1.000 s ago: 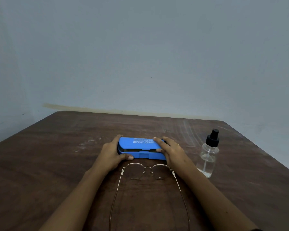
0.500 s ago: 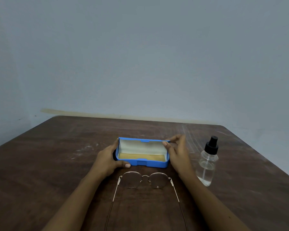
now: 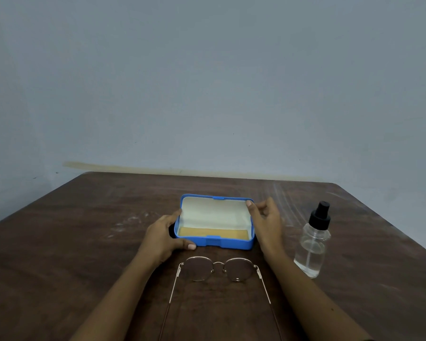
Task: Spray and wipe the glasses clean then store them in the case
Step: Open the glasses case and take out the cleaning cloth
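Note:
A blue glasses case point(image 3: 228, 243) lies open in the middle of the table, its lid tipped back to show a white lining, with a yellow cloth point(image 3: 213, 233) in the base. My left hand point(image 3: 163, 236) grips the case's left end, thumb along the front edge. My right hand point(image 3: 266, 221) holds the lid's right corner with thumb and fingers. Round, thin-metal-framed glasses point(image 3: 218, 268) lie just in front of the case, lenses toward it and arms unfolded toward me. A clear spray bottle point(image 3: 312, 244) with a black nozzle stands to the right of my right hand.
The brown wooden table point(image 3: 84, 242) meets a plain grey wall at its far edge, and its right edge runs diagonally past the bottle. Faint pale scuff marks show to the left of the case.
The case went from nearly closed to fully open, the lid swung back. My right hand moved from the top of the lid to its right corner; my left hand stayed at the left end.

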Motion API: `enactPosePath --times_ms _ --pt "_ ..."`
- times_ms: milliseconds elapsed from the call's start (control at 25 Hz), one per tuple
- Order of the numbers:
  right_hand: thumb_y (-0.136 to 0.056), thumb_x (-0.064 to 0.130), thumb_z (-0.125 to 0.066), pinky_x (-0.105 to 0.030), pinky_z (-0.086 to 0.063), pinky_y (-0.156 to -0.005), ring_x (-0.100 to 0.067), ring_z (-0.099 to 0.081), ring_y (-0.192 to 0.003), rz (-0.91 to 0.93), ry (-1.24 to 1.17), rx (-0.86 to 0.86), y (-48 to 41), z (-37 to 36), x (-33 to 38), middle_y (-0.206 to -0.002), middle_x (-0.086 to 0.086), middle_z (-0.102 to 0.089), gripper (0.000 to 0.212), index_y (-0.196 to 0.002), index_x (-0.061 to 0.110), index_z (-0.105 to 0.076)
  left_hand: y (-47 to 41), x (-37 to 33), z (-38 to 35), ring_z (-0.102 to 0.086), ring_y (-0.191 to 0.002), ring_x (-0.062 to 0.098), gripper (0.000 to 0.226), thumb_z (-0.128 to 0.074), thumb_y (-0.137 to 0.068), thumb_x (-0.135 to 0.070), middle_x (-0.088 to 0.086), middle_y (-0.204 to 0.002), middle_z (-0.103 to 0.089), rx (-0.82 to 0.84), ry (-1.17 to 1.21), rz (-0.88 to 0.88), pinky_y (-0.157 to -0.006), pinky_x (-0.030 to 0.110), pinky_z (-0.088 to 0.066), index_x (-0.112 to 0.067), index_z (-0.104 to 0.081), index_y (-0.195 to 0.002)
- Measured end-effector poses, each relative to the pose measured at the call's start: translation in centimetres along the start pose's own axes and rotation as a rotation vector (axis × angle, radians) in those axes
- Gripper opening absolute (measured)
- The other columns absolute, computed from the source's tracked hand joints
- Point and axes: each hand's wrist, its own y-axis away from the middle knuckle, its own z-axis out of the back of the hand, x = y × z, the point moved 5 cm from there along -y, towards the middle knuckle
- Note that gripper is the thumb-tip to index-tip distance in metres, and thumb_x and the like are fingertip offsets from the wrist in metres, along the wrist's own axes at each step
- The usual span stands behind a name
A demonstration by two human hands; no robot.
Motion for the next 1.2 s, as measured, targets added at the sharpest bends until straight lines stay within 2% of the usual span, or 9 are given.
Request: enactPosePath --times_ms 200,280,440,520,600,680,920,1080,1200 --pt "-0.088 0.021 -0.057 -0.014 -0.046 -0.061 -0.018 -0.060 -0.088 -0.054 0.015 0.060 0.8 0.3 -0.2 -0.095 -0.007 -0.064 0.008 -0.089 0.013 -0.054 0.4 -0.2 -0.1 -0.037 -0.129 0.023 0.095 -0.080 -0.062 -0.023 0.006 -0.141 -0.041 -0.009 -0.065 -0.020 -0.101 0.033 -0.035 -0.016 -0.028 -0.141" --pt "-0.088 0.017 -0.058 -0.010 -0.043 -0.060 -0.013 -0.057 -0.089 -0.069 0.022 0.085 1.3 0.6 -0.2 -0.097 -0.002 -0.059 0.020 -0.104 0.009 -0.051 0.5 -0.3 -0.1 -0.038 -0.127 0.023 0.094 -0.080 -0.063 -0.024 0.007 -0.141 -0.042 -0.011 -0.066 -0.034 -0.100 0.032 -0.035 -0.016 -0.028 -0.141" --pt "-0.082 0.015 -0.064 -0.019 -0.044 -0.066 -0.010 -0.056 -0.082 0.002 0.134 0.093 2.2 1.5 0.3 -0.086 0.004 -0.055 0.014 -0.081 0.016 -0.050 0.7 -0.4 -0.1 -0.040 -0.127 0.024 0.092 -0.081 -0.062 -0.024 0.007 -0.141 -0.042 -0.029 -0.072 -0.053 -0.099 0.033 -0.036 -0.016 -0.030 -0.139" --pt "-0.080 0.014 -0.067 -0.008 -0.040 -0.064 -0.003 -0.051 -0.079 0.082 0.256 0.160 2.6 1.3 0.8 -0.094 -0.001 -0.053 0.011 -0.073 0.019 -0.060 0.7 -0.3 0.0 -0.041 -0.126 0.024 0.092 -0.082 -0.060 -0.023 0.007 -0.141 -0.043 -0.039 -0.051 -0.054 -0.098 0.033 -0.037 -0.015 -0.032 -0.138" --pt "-0.079 0.013 -0.068 -0.005 -0.035 -0.066 -0.010 -0.052 -0.089 0.126 0.366 0.221 2.7 0.8 1.1 -0.105 -0.006 -0.050 0.004 -0.082 0.011 -0.069 0.8 -0.2 0.0 -0.042 -0.126 0.024 0.093 -0.083 -0.059 -0.022 0.007 -0.141 -0.043 -0.041 -0.039 -0.051 -0.098 0.034 -0.038 -0.015 -0.032 -0.137" --pt "-0.081 0.015 -0.066 -0.007 -0.031 -0.072 -0.015 -0.050 -0.103 0.145 0.488 0.243 2.5 0.4 1.3 -0.114 -0.008 -0.049 0.014 -0.092 0.007 -0.070 0.8 -0.2 0.0 -0.043 -0.125 0.023 0.091 -0.083 -0.060 -0.021 0.006 -0.140 -0.044 -0.041 -0.025 -0.047 -0.097 0.032 -0.038 -0.014 -0.033 -0.136" --pt "-0.084 0.013 -0.062 -0.015 -0.033 -0.081 -0.018 -0.049 -0.109 0.135 0.709 0.266 1.4 -0.4 1.8 -0.119 -0.008 -0.048 0.016 -0.098 0.008 -0.068 0.5 0.3 -0.1 -0.045 -0.122 0.022 0.088 -0.083 -0.058 -0.022 0.005 -0.137 -0.046 -0.036 0.003 -0.013 -0.092 0.030 -0.040 -0.015 -0.036 -0.131" --pt "-0.084 0.013 -0.062 -0.022 -0.041 -0.080 -0.021 -0.052 -0.104 0.104 0.808 0.285 1.1 -0.9 1.5 -0.115 -0.009 -0.049 0.013 -0.092 0.006 -0.070 0.5 0.0 -0.1 -0.041 -0.125 0.023 0.080 -0.082 -0.060 -0.020 0.005 -0.140 -0.042 -0.021 0.018 -0.019 -0.096 0.034 -0.039 -0.019 -0.035 -0.125" --pt "-0.087 0.009 -0.055 -0.025 -0.043 -0.079 -0.022 -0.053 -0.100 0.109 0.818 0.258 1.1 -1.0 1.5 -0.112 -0.010 -0.051 0.015 -0.091 0.006 -0.069 0.5 -0.2 -0.2 -0.043 -0.117 0.020 0.060 -0.080 -0.063 -0.023 0.003 -0.134 -0.044 -0.008 -0.045 -0.080 -0.086 0.030 -0.039 -0.030 -0.040 -0.107"
